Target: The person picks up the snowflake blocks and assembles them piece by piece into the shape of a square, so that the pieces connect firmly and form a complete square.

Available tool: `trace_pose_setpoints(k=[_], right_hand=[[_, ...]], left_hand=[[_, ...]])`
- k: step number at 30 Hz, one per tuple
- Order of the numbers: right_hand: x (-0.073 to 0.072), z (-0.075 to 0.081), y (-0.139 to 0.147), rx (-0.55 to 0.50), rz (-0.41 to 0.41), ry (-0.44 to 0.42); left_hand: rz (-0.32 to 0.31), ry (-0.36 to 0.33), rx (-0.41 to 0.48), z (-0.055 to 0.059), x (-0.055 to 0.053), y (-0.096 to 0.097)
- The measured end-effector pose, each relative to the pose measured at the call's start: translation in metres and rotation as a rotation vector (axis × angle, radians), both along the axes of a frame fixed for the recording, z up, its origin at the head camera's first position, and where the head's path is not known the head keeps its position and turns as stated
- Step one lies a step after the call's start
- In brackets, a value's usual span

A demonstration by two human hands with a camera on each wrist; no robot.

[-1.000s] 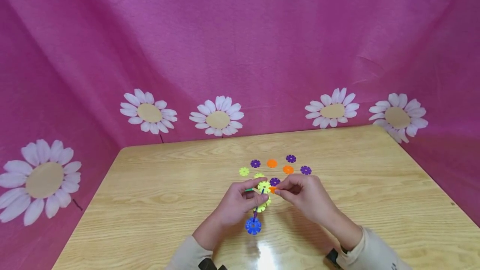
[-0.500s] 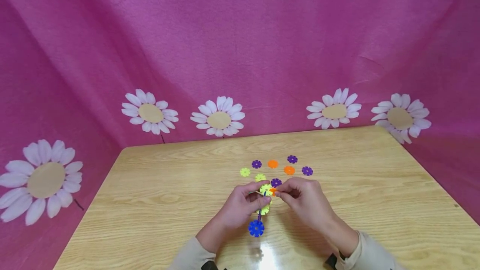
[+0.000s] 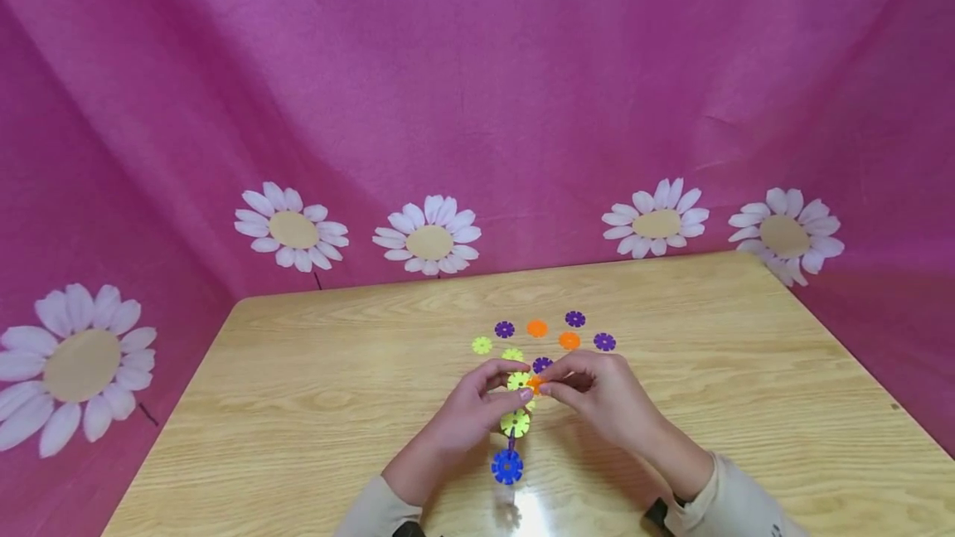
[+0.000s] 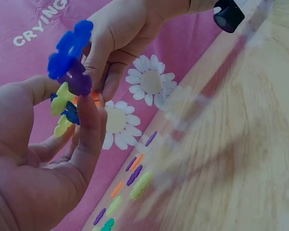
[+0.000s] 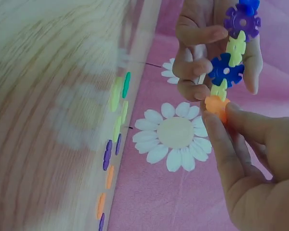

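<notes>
My left hand (image 3: pixel 466 413) grips a chain of notched plastic snowflake discs between thumb and fingers, held above the table. In the right wrist view the chain runs from a bright blue disc (image 5: pixel 250 6) through a purple disc (image 5: pixel 252 28), a yellow disc (image 5: pixel 236 52) and a dark blue disc (image 5: pixel 217 69) to another yellow disc (image 5: pixel 218 90). An orange disc (image 5: pixel 215 107) sits against that last yellow one, pinched between thumb and forefinger of my right hand (image 3: pixel 619 400). In the head view the bright blue end hangs toward me.
Loose discs lie on the wooden table (image 3: pixel 336 388) beyond the hands: purple ones such as this disc (image 3: pixel 604 341), orange ones (image 3: pixel 569 341) and yellow ones (image 3: pixel 482 345). A green disc (image 4: pixel 107 224) shows in the left wrist view. Behind hangs a pink cloth (image 3: pixel 477 106) with daisies.
The orange disc has come against the end yellow disc as my right hand moved slightly left. The chain has turned in my left hand, showing more of its lower yellow disc.
</notes>
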State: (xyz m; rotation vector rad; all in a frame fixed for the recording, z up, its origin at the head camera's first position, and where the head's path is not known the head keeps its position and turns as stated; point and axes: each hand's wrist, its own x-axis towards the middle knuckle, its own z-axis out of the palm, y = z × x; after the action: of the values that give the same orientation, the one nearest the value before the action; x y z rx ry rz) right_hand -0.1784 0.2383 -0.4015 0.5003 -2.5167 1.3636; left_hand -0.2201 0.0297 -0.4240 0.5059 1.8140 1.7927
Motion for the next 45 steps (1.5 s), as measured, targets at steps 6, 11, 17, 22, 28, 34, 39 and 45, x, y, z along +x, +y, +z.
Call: trace_pose_setpoints(k=[6,11,17,22,28,34,39,45], right_hand=[[-0.001,0.002,0.002,-0.004,0.027,-0.073],[0.000,0.003,0.003,-0.020,0.016,-0.116],[0.000,0.003,0.003,-0.018,-0.004,-0.121],[-0.001,0.010,0.009,-0.017,-0.003,-0.145],[-0.012,0.019,0.032,0.035,-0.105,-0.164],[-0.033,0.019,0.057,0.178,-0.193,-0.197],[-0.055,0.018,0.073,0.285,-0.191,-0.242],[-0.071,0.008,0.083,0.383,-0.203,-0.273]], left_hand=[[-0.096,-0.012,0.012,-0.002,0.002,0.001],[-0.138,-0.028,0.023,-0.003,0.002,0.000],[-0.133,-0.026,0.020,0.001,0.003,-0.001],[-0.144,-0.012,-0.006,0.002,0.001,-0.003],[-0.117,0.005,-0.041,0.003,-0.001,-0.006],[-0.116,0.028,-0.056,0.004,-0.002,-0.007],[-0.120,0.047,-0.054,0.007,-0.001,-0.008],[-0.134,0.059,-0.058,0.008,0.000,-0.009]])
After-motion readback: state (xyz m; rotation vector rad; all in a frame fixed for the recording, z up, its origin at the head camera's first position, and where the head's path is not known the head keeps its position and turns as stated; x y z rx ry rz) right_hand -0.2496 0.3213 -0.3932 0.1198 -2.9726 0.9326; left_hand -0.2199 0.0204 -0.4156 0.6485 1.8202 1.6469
